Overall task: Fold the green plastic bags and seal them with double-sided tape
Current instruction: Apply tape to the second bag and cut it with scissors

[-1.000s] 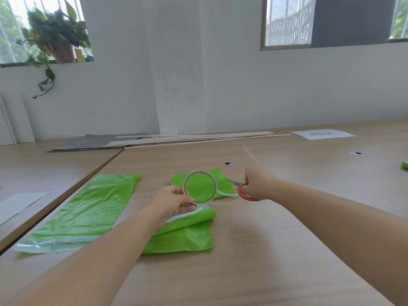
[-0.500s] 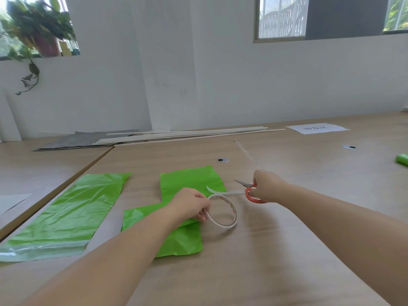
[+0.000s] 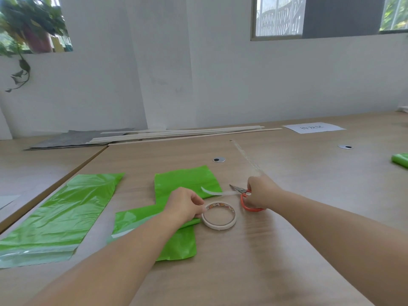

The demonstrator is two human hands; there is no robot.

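The left hand (image 3: 184, 205) pinches the tape roll (image 3: 219, 215) lying flat mid-tabletop (image 3: 287, 250). The right hand (image 3: 260, 192) grips orange scissors (image 3: 246, 198) beside a loose tape strip (image 3: 217, 192) over the folded green bag (image 3: 183, 180).

The left hand (image 3: 184, 205) covers the middle of the folded green bag (image 3: 176, 241) and a bit of the tape roll (image 3: 220, 226); the right hand (image 3: 261, 191) hides most of the orange loops of the scissors (image 3: 243, 200). A green piece (image 3: 400, 159) is cut by the right edge, and the writing on the white sheet (image 3: 313, 128) is too small to read.
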